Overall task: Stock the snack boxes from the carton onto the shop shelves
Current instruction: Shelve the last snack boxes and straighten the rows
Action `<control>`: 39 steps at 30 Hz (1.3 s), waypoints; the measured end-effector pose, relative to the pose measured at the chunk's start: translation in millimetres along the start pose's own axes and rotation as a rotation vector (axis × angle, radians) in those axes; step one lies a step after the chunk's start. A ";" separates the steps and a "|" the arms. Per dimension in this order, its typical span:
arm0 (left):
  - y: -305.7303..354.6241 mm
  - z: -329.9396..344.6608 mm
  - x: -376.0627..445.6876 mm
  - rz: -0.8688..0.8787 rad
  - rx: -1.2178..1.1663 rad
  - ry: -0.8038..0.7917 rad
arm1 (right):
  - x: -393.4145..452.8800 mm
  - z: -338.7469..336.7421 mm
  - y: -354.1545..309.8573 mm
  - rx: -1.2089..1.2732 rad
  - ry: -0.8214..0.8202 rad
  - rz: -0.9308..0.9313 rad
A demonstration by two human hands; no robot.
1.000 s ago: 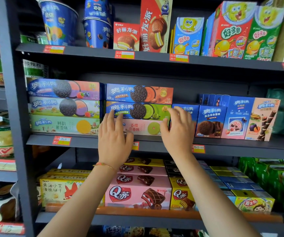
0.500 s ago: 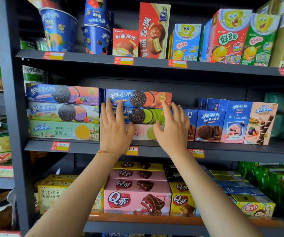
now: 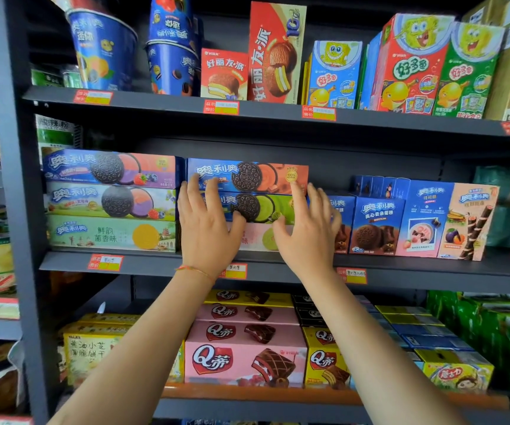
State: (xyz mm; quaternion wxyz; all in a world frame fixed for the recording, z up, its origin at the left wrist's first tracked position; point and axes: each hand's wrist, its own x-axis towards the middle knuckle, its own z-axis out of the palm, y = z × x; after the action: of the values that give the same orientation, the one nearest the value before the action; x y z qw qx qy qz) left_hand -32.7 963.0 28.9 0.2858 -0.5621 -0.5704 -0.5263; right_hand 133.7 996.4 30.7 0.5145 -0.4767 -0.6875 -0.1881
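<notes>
A second three-high stack of long cardboard cookie boxes (image 3: pixel 111 200) stands just left; small blue boxes (image 3: pixel 376 223) crowd the right. On the dark metal middle shelf (image 3: pixel 431 268), the left hand (image 3: pixel 206 230) and right hand (image 3: pixel 307 233), fingers spread straight, reach to the front of the three stacked blue, green and pink cookie boxes (image 3: pixel 253 191).

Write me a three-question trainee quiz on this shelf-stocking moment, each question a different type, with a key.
1. True or false: the left hand and the right hand lie with straight fingers against the fronts of the stacked boxes on the dark metal middle shelf.
2. Multiple choice: which box tops the stack the hands touch? A) the long blue and orange cardboard cookie box B) a pink cake box C) a yellow box
3. Fill in: directly under that top box lies the long blue and ____ cookie box.

Key: 1 true; 2 A; 3 green
</notes>
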 end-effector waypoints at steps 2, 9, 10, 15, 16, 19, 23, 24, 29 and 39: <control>-0.9 0.0 0.4 0.004 -0.008 0.008 | -0.3 -0.6 0.0 0.005 0.010 -0.004; -3.5 1.7 -4.1 0.013 0.007 0.004 | -0.7 -1.5 1.6 -0.018 0.005 -0.019; -4.0 2.2 -5.0 0.011 0.015 -0.004 | -0.8 -1.3 2.0 -0.023 0.003 -0.022; -7.0 5.9 -7.7 0.019 0.044 -0.018 | 0.0 -0.2 3.2 -0.039 -0.014 -0.028; -7.0 6.1 -7.7 0.018 0.042 -0.013 | -0.1 -0.2 3.3 -0.037 -0.017 -0.027; -6.4 5.5 -7.7 0.015 0.034 0.001 | 0.3 -0.6 4.1 -0.038 -0.016 -0.029; -6.9 5.8 -8.3 0.025 0.055 0.007 | -0.5 0.1 3.3 -0.044 -0.017 -0.031; -7.3 6.1 -9.9 0.025 0.061 0.004 | -1.9 0.2 3.6 -0.044 0.001 -0.031; -14.8 8.5 -33.5 0.056 0.114 -0.036 | -19.2 2.0 18.3 -0.052 0.129 -0.026; -16.4 9.9 -43.0 0.029 0.079 -0.060 | -26.6 6.6 25.2 -0.132 0.122 -0.076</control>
State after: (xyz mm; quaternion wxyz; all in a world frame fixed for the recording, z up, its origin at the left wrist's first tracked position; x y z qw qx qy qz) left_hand -36.7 960.5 -17.9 0.2981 -0.5739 -0.5909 -0.4823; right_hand 152.0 1001.1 -1.3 0.5155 -0.4709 -0.6583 -0.2813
